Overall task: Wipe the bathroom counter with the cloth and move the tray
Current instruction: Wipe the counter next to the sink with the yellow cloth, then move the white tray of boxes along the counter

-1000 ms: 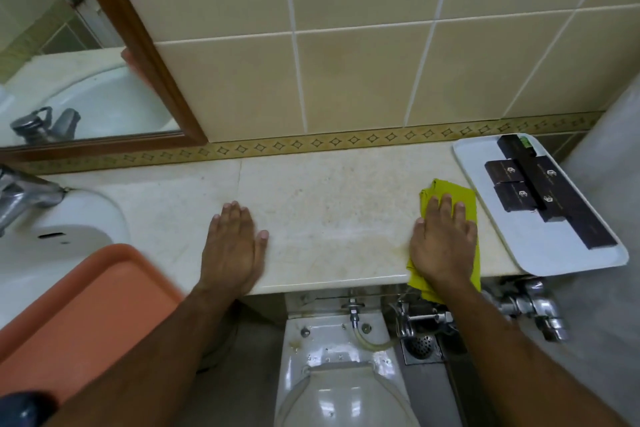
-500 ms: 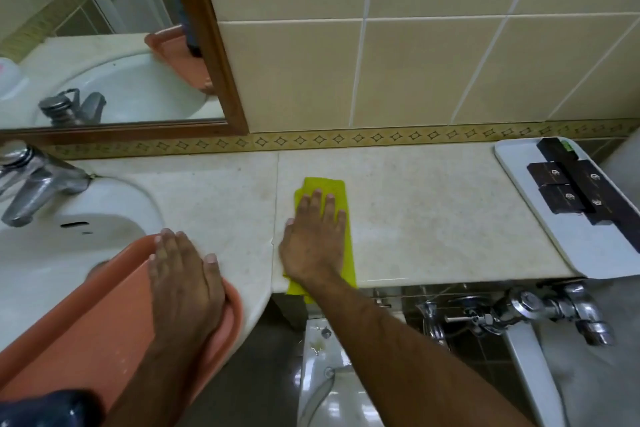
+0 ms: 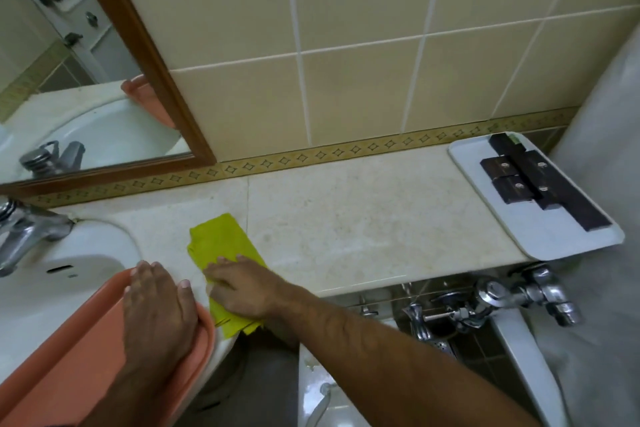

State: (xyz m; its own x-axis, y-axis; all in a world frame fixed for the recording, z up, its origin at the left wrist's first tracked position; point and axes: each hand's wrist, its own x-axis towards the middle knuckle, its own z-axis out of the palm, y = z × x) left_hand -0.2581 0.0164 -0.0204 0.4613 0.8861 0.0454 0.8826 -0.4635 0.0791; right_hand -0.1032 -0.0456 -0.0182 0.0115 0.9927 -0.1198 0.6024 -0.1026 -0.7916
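Observation:
A yellow cloth [image 3: 221, 243] lies folded on the beige marble counter [image 3: 363, 229], near the sink end. My right hand [image 3: 246, 291] presses flat on the cloth's near part, fingers spread and pointing left. My left hand [image 3: 156, 312] rests palm down, fingers together, on the rim of an orange tray [image 3: 69, 367] that sits over the white sink [image 3: 52, 274]. A white tray [image 3: 547, 239] carrying dark brown boxes [image 3: 526, 180] sits at the counter's far right end, overhanging the front edge.
A chrome tap [image 3: 24, 232] stands at the left by the sink. A wood-framed mirror [image 3: 145, 55] hangs above it on the tiled wall. Under the counter are chrome valves [image 3: 491, 302] and a white toilet [image 3: 329, 406].
My right hand has slid the cloth leftward along the counter, from beside the white tray to beside the sink. My left hand moved from the counter onto the orange tray.

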